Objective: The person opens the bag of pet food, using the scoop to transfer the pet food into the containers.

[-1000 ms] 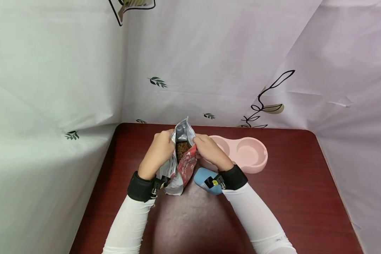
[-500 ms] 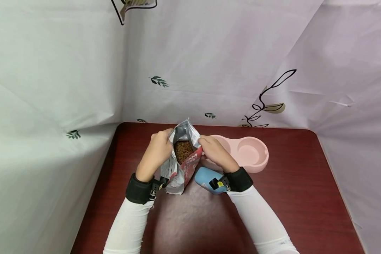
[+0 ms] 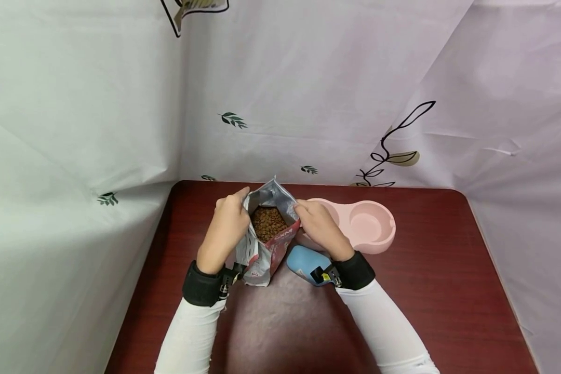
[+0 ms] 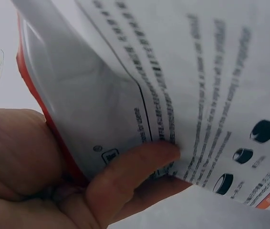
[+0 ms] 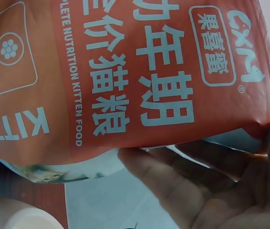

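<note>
A kitten food bag (image 3: 280, 252), red on one face and white on the side, stands near the middle of the table with its silver-lined mouth spread wide. Brown kibble (image 3: 268, 223) shows inside it. My left hand (image 3: 227, 226) pinches the left edge of the mouth. On the opposite edge, my right hand (image 3: 320, 223) grips the rim beside the red face. The left wrist view has printed text and small kibble drawings on the bag's white side (image 4: 197, 95), with fingers (image 4: 125, 176) against it. Large white lettering covers the red face (image 5: 140, 71) in the right wrist view.
A pink double bowl (image 3: 387, 236) sits right of the bag, its left part partly behind my right hand. A blue object (image 3: 304, 259), partly covered by the right wrist camera, lies in front of the bowl. The dark red table (image 3: 449, 270) meets a patterned cloth backdrop (image 3: 280, 104).
The bag's mouth has widened and more kibble shows. My left hand has moved slightly left and my right hand slightly right, both still holding the rim. Bowl and blue object stay put.
</note>
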### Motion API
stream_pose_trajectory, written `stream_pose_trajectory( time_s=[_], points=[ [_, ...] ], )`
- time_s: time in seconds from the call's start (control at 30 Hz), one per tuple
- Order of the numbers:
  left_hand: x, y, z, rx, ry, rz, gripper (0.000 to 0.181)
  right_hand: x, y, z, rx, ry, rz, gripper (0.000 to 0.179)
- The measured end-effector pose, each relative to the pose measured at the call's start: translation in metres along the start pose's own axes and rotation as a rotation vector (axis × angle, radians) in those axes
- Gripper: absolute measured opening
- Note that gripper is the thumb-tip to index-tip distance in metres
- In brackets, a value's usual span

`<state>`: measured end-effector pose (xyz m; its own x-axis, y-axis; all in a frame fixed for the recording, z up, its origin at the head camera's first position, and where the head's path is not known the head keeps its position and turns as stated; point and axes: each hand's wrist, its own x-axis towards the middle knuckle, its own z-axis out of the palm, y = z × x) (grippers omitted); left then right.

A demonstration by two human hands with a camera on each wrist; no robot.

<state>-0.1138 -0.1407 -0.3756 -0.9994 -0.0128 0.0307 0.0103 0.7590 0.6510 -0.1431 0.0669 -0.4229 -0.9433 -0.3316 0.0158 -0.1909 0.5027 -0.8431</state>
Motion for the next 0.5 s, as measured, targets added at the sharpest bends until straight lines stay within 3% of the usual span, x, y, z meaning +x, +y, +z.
stream_pose_trajectory(
  time_s=[0.1, 0.23, 0.37, 0.5],
  points=[
    [0.001, 0.001, -0.001, -0.009, -0.005, -0.007, 0.052, -0.002, -0.001, 0.0, -0.011, -0.049, 0.038, 0.037],
    [0.001, 0.0, 0.002, -0.046, -0.035, -0.038, 0.05, -0.006, -0.003, 0.0, -0.002, -0.174, 0.06, 0.037],
    [-0.002, -0.002, 0.006, -0.127, -0.091, -0.084, 0.062, -0.011, 0.0, 0.0, 0.143, -0.258, 0.113, 0.044],
    [-0.005, -0.003, 0.008, -0.188, -0.133, -0.097, 0.065, -0.014, 0.001, 0.0, 0.268, -0.277, 0.174, 0.049]
  ],
)
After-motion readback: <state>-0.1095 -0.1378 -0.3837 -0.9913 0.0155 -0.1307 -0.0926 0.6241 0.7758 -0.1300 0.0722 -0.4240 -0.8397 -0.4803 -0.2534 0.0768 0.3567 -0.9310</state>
